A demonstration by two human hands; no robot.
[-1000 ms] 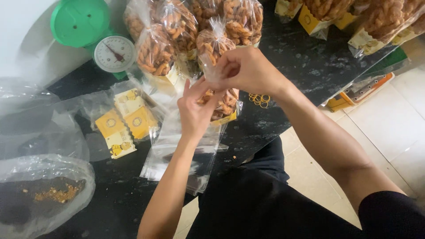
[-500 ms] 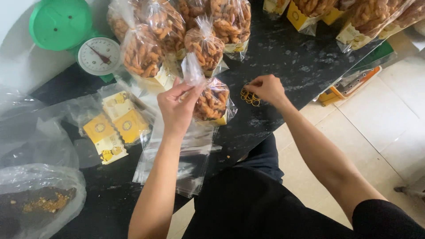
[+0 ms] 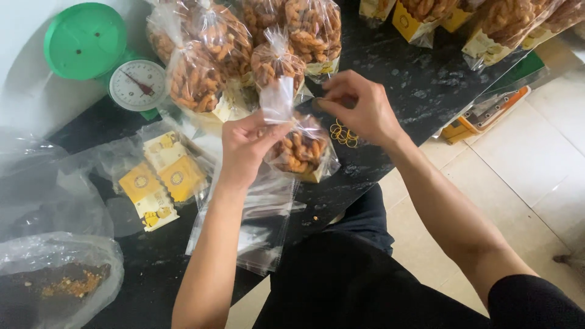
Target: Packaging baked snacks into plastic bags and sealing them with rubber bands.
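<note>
Hands at work over a dark bench, seen from above by a head-worn camera. The left hand holds a small clear bag of fried twisted snacks by its gathered neck, the grip pressed together on the bunched plastic, with the loose top of the bag standing up above the fingers. The bag hangs just above the bench, in front of the person's body, with a yellow card showing at its lower edge. The right hand is raised just to the right of the bag's neck, thumb and forefinger pinched together; what they pinch is too small to tell. A small heap of yellow rubber bands lies on the bench just below the right hand. Behind the hands stands a cluster of filled and tied snack bags. At far left sits a green kitchen scale with a round white dial. Yellow printed cards in clear sleeves lie left of the left forearm, and a stack of flat empty clear bags lies under it. A large plastic bag holding crumbs sits at the lower left corner
</note>
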